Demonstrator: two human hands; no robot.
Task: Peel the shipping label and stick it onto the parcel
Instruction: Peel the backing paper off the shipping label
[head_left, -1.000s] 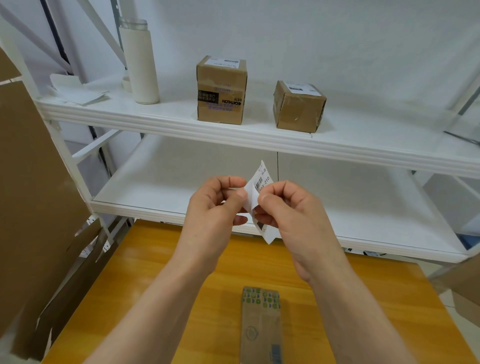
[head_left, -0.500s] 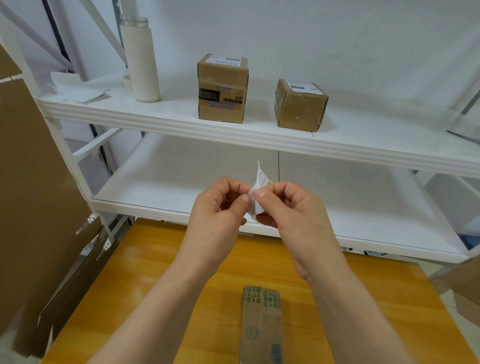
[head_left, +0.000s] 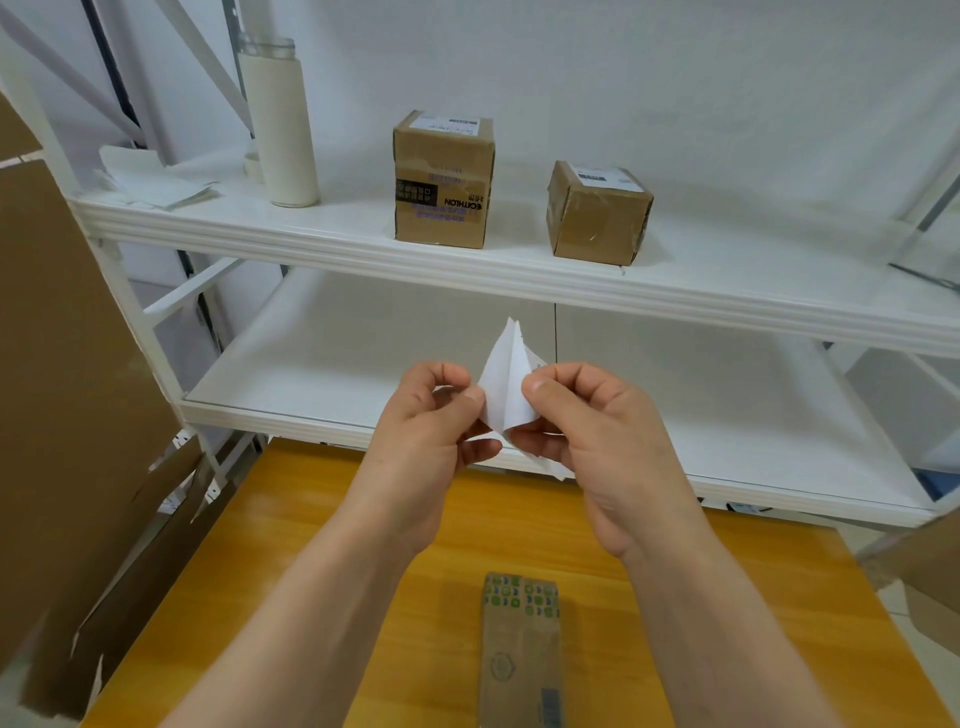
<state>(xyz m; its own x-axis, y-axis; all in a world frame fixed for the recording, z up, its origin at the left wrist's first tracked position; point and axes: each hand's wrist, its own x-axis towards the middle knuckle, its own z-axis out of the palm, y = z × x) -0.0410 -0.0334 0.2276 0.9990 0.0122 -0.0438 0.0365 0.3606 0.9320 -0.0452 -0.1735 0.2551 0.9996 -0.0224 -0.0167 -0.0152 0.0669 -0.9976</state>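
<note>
— White shelving fills the background, with an orange-topped table (head_left: 322, 597) below it. Where is the label right now?

— Up in the air above the table, between both hands. The shipping label (head_left: 506, 387) is a white sheet, bowed into a peak, its two layers splaying at the top. The left hand (head_left: 431, 431) has thumb and fingers closed on its left edge; the right hand (head_left: 587, 431) is pinched on the right edge.

— And the parcel?

— The parcel (head_left: 522, 649) lies flat on the table near the bottom of the view, well below the hands, with nothing stuck on its visible top.

— What could go wrong?

— I judge the sheet is mid-peel. Bent this sharply, the sticky face could fold onto itself and bond, or a quick pull could tear it. I can't tell which side is adhesive. Fingertips on the glue would weaken it. Laid down crooked, the label might wrinkle or overhang that narrow parcel.

— Anything else nearby?

— Two cardboard boxes on the upper shelf, one taller (head_left: 443, 179), one smaller (head_left: 600, 210), each labelled on top, and a white bottle (head_left: 278, 124) to their left. All well clear.
</note>
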